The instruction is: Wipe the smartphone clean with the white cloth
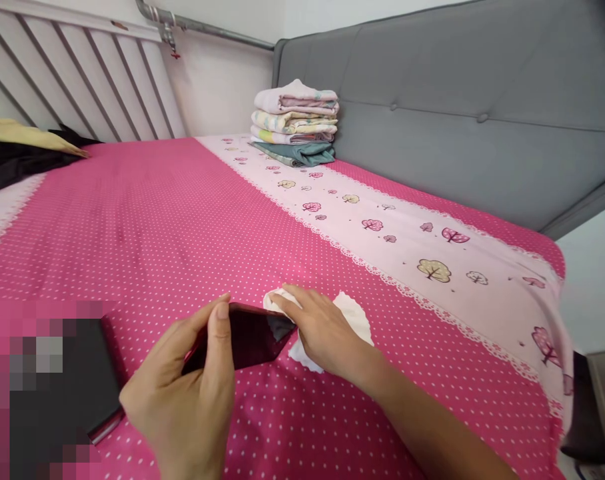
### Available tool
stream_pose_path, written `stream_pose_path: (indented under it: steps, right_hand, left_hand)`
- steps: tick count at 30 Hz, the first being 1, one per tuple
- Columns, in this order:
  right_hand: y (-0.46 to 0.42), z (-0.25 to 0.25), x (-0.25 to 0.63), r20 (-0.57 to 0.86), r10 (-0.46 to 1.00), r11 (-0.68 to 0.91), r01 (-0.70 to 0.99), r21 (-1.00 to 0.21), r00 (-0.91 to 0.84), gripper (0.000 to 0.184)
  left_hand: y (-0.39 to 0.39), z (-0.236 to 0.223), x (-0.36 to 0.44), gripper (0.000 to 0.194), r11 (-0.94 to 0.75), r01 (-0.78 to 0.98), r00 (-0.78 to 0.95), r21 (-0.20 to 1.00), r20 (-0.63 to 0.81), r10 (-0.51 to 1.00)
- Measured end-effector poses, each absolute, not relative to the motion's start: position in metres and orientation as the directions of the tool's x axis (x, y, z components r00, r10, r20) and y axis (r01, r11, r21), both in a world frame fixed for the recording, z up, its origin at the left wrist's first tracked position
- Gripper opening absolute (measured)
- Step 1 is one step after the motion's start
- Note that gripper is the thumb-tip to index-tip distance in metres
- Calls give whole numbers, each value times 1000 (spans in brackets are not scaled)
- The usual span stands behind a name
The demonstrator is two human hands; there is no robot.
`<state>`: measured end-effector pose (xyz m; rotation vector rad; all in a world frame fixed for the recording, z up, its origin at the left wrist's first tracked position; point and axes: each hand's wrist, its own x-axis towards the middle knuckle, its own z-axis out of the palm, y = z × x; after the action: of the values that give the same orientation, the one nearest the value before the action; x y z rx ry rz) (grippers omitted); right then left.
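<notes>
Low in the middle of the head view, my left hand (187,383) grips a dark, glossy phone (250,339), thumb and fingers pinching its left edge. The phone is tilted above the bedspread, its dark face showing reflections. My right hand (327,327) is at the phone's far right corner with a white cloth (355,317) pressed under its fingers. Part of the cloth shows to either side of that hand, its edge scalloped. Left of my left hand lies a flat black device (95,373), partly pixelated, so its kind is unclear.
A pink dotted bedspread (147,233) with a pale tree-print band (402,233) covers the bed. Folded fabrics (295,123) are stacked against the grey headboard (442,107). Black and yellow cloth (27,150) lies at far left, near a white radiator (82,73).
</notes>
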<state>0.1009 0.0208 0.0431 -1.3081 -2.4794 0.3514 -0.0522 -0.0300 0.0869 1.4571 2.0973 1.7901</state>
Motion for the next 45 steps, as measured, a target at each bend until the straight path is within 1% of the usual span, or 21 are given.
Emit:
stream_pose_path:
  steps: [3, 5, 6, 8, 9, 10, 12, 13, 15, 19, 22, 25, 28, 30, 32, 34, 37, 39, 40, 42, 45]
  right_hand:
    - [20, 47, 101, 172, 855, 516, 764, -388, -490, 69]
    - [17, 58, 101, 238, 866, 499, 746, -441, -439, 69]
    - [15, 65, 102, 294, 861, 508, 722, -470, -414, 69]
    - [6, 81, 102, 441, 803, 591, 638, -494, -402, 66]
    - [1, 89, 102, 524, 749, 654, 583, -482, -406, 61]
    - [-4, 96, 101, 578, 705, 698, 544, -465, -410, 56]
    - [-12, 104, 98, 638, 639, 754, 517, -406, -430, 48]
    - [-15, 105, 97, 644, 630, 756, 532, -382, -433, 46]
    - [-17, 102, 95, 604, 656, 730, 583, -356, -453, 48]
    - [-13, 89, 98, 392, 780, 618, 698, -362, -488, 64]
    - [-9, 80, 102, 231, 845, 535, 782, -321, -483, 73]
    - [-4, 73, 104, 86, 882, 469, 848, -248, -463, 72]
    - [1, 68, 104, 15, 899, 431, 879, -204, -437, 66]
    - [4, 67, 105, 38, 900, 433, 879, -202, -434, 62]
    - [4, 70, 106, 129, 903, 429, 875, -224, -410, 54]
    - [2, 76, 106, 295, 880, 450, 854, -262, -373, 49]
    - [-5, 90, 103, 555, 752, 576, 762, -294, -354, 46]
    - [-11, 98, 99, 637, 669, 666, 689, -286, -382, 43]
    - [-14, 100, 98, 642, 654, 688, 667, -286, -399, 43]
    - [-18, 100, 95, 597, 675, 692, 655, -305, -434, 45]
    - [-19, 92, 97, 436, 770, 620, 707, -341, -466, 51]
  left_hand:
    - [-30, 90, -56, 29, -69, 687, -495, 724, 534, 685]
    - [-28, 90, -55, 32, -64, 711, -470, 700, 541, 698]
    - [-28, 90, -55, 32, -69, 721, -457, 689, 549, 700]
    - [-27, 89, -54, 31, -92, 733, -431, 674, 564, 705]
    - [-28, 89, -53, 30, -99, 737, -425, 669, 572, 701]
    - [-28, 88, -53, 30, -103, 740, -422, 665, 577, 699]
    - [-29, 89, -52, 30, -102, 744, -418, 660, 579, 700]
    - [-29, 89, -52, 30, -102, 746, -416, 658, 580, 700]
    - [-29, 89, -52, 30, -101, 737, -421, 669, 570, 706]
    - [-26, 89, -51, 33, -54, 675, -497, 736, 507, 705]
    - [-25, 86, -52, 34, -21, 644, -552, 764, 484, 679]
    - [-24, 84, -55, 32, -26, 646, -558, 763, 495, 666]
    - [-23, 84, -57, 31, -30, 652, -553, 758, 502, 665]
    - [-23, 85, -57, 31, -38, 647, -550, 761, 501, 669]
    - [-24, 86, -56, 31, -46, 637, -555, 769, 500, 665]
    - [-24, 86, -54, 30, -59, 635, -553, 770, 507, 661]
    - [-26, 85, -50, 28, -121, 640, -515, 759, 540, 666]
    - [-28, 85, -48, 27, -176, 647, -468, 742, 569, 676]
    - [-28, 85, -47, 27, -195, 652, -449, 733, 580, 680]
    - [-29, 86, -47, 27, -205, 649, -441, 733, 582, 683]
    - [-29, 88, -46, 28, -193, 583, -496, 789, 534, 685]
